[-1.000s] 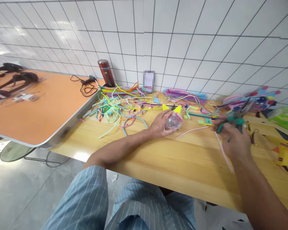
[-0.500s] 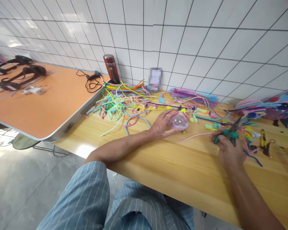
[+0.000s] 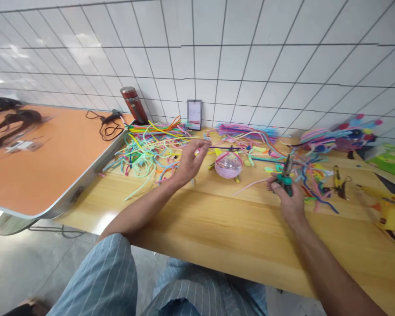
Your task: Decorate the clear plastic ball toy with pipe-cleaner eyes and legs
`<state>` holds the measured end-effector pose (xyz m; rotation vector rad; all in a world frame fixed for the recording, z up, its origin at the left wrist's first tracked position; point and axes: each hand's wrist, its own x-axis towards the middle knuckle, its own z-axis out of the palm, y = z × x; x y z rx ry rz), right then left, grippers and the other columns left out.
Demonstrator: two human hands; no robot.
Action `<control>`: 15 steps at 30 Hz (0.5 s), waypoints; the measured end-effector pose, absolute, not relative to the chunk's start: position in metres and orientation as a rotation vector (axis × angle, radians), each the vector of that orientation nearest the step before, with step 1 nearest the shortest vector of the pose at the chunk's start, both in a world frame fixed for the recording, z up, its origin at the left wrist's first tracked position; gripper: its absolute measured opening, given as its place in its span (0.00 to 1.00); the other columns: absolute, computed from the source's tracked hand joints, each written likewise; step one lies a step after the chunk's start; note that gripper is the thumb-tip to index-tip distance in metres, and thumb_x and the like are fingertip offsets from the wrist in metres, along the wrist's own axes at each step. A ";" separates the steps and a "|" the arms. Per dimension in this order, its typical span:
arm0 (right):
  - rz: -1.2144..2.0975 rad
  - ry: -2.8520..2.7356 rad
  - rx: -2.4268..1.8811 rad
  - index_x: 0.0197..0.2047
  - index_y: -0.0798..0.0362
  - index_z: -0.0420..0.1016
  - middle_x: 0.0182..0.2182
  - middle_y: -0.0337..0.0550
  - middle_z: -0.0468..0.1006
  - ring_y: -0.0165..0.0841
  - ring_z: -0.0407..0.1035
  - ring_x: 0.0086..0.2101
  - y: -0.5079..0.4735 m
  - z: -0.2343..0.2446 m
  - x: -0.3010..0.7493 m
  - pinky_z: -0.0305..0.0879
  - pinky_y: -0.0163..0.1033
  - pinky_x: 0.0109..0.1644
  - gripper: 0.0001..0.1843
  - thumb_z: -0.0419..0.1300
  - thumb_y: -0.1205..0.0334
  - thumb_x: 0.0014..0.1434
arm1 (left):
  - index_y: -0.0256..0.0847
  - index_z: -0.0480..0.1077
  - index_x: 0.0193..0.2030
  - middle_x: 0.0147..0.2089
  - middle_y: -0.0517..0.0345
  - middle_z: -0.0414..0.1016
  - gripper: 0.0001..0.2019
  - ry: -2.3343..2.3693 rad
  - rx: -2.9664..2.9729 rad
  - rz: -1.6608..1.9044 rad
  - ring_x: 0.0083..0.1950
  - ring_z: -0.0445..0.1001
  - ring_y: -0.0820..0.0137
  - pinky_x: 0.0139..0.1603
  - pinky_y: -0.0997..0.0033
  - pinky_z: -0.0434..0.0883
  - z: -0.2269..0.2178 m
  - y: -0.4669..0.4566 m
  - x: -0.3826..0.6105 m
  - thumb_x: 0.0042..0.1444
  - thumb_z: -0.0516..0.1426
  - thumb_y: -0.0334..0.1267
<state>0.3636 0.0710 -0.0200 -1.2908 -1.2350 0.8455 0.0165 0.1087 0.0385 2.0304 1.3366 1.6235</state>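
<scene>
My left hand [image 3: 188, 161] is raised above the table, left of a clear ball [image 3: 228, 163] and apart from it. Its thumb and curved fingers stand apart, with nothing seen between them. The ball rests on the wood with pale purple winding round its lower half, a pink strip over it and yellow pieces beside it. In my right hand [image 3: 291, 202] is a pair of pliers [image 3: 285, 176] with green-and-black handles, jaws pointing up and away. A pink pipe cleaner [image 3: 250, 186] runs up to my right fingers; whether they grip it, I cannot tell.
A tangle of coloured pipe cleaners [image 3: 145, 156] lies at the left, a purple-and-blue bundle [image 3: 246, 131] behind. A red flask [image 3: 133, 105] and a phone [image 3: 194, 115] stand by the tiled wall. A yellow glue gun [image 3: 388, 211] and a yellow cutter [image 3: 337, 177] lie at the right.
My left hand has let go of the clear ball and moved up and left of it. The pliers stay in my right hand, now pointing more upright. The view has turned right.
</scene>
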 end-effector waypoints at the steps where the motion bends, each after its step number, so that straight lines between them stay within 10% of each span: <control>1: 0.842 -1.239 -1.283 0.47 0.47 0.83 0.38 0.41 0.84 0.36 0.77 0.35 0.071 -0.021 0.364 0.76 0.47 0.46 0.20 0.72 0.47 0.54 | 0.41 0.78 0.48 0.50 0.49 0.86 0.17 1.378 1.999 1.618 0.53 0.83 0.63 0.59 0.60 0.77 0.043 0.115 0.012 0.76 0.54 0.50; 15: 0.685 -1.624 -1.378 0.49 0.47 0.80 0.40 0.44 0.85 0.40 0.78 0.38 0.059 -0.007 0.363 0.73 0.45 0.43 0.19 0.65 0.43 0.62 | 0.38 0.81 0.43 0.47 0.45 0.86 0.11 1.537 2.360 0.964 0.49 0.81 0.60 0.57 0.59 0.76 0.040 0.264 0.038 0.67 0.56 0.35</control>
